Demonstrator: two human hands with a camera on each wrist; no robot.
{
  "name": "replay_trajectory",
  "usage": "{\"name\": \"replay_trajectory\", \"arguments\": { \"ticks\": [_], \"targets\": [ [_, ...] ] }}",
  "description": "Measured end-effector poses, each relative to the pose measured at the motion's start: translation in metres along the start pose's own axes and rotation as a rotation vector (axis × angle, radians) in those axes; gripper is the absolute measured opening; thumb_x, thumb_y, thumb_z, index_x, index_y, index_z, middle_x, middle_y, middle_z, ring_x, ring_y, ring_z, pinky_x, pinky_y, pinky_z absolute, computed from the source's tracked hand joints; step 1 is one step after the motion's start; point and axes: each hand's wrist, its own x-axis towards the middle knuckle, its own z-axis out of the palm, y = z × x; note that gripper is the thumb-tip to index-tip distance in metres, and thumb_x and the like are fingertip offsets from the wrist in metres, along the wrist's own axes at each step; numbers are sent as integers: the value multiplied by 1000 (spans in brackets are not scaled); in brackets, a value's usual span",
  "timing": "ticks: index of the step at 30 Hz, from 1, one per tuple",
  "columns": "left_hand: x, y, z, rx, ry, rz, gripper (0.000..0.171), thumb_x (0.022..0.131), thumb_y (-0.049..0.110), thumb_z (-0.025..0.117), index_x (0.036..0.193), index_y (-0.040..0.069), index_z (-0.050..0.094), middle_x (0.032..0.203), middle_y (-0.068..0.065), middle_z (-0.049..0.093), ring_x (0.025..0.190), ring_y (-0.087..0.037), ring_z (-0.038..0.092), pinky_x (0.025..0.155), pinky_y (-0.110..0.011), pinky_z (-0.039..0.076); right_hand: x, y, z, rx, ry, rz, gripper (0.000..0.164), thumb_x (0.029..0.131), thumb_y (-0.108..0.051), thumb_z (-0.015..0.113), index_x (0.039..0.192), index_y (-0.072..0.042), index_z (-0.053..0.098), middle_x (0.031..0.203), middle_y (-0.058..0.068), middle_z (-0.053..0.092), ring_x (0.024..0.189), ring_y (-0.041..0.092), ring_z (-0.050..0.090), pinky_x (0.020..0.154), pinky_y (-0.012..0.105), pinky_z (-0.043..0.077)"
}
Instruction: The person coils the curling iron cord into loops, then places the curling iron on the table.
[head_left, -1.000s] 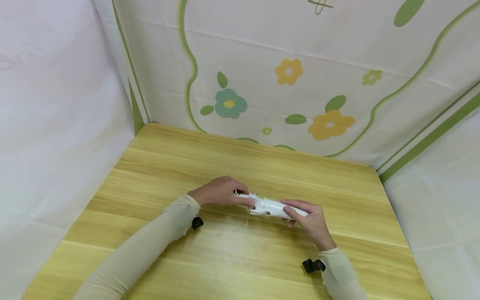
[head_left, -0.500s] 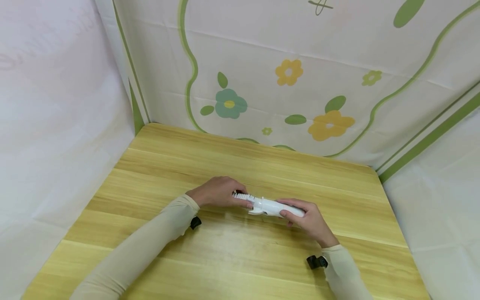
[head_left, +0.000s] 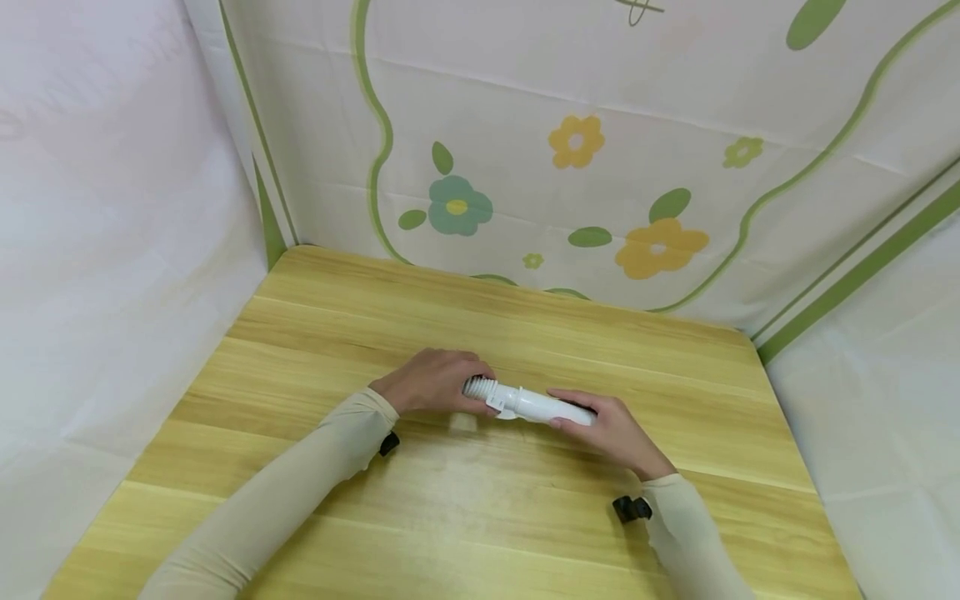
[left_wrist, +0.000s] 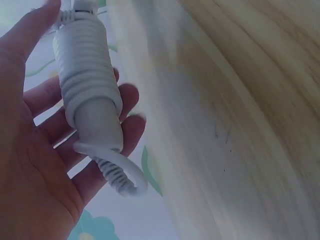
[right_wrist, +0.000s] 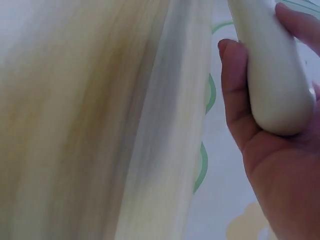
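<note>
Overhead, the white device lies lengthwise just above the wooden surface, near its middle, held at both ends. Left hand wraps the ribbed end; right hand curls round the smooth handle.

Close at the left wrist, fingers curl about the coiled cord wound on the device, a loose end hanging free below the coils.

Close at the right wrist, the handle's rounded end sits in the palm, thumb and fingers closed on it. A steady handle and tidy coils would probably serve best
</note>
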Motion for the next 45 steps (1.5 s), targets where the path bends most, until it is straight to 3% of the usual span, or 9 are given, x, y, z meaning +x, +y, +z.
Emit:
{"name": "replay_trajectory", "arguments": {
  "ticks": [8, 19, 25, 39, 45],
  "targets": [
    [2, -8, 6, 213, 138, 52, 58, 91, 55, 86, 136, 21, 73, 122, -1, 74, 97, -16, 69, 79, -32, 59, 19, 3, 9, -111, 44, -62, 46, 99, -34, 84, 142, -23, 74, 139, 6, 75, 117, 22, 72, 94, 40, 57],
    [17, -28, 9, 356, 159, -28, 63, 93, 61, 82, 141, 23, 69, 132, -2, 70, 115, -24, 70, 97, -46, 58, 54, 6, 15, -134, 61, -52, 41, 100, -26, 84, 139, -25, 70, 137, 0, 74, 121, 24, 69, 102, 51, 54],
    [25, -38, 11, 368, 138, -82, 64, 95, 62, 79, 145, 24, 66, 136, -2, 67, 119, -25, 67, 102, -48, 54, 70, 6, 15, -125, 65, -29, 41, 100, -23, 83, 138, -21, 69, 138, 2, 73, 125, 27, 68, 107, 54, 53],
    [35, -43, 12, 361, 130, -66, 61, 97, 53, 82, 145, 23, 64, 135, -5, 69, 122, -28, 65, 101, -50, 56, 85, 6, 9, -131, 33, 7, 45, 101, -16, 81, 143, -15, 65, 144, 10, 70, 130, 34, 66, 111, 59, 51],
    [34, -42, 8, 335, 86, -75, 61, 98, 52, 80, 149, 23, 62, 134, -5, 70, 122, -28, 65, 100, -47, 57, 86, 4, 6, -139, 11, 21, 45, 102, -18, 80, 144, -16, 65, 144, 10, 69, 130, 33, 66, 111, 59, 50]
  ]
}}
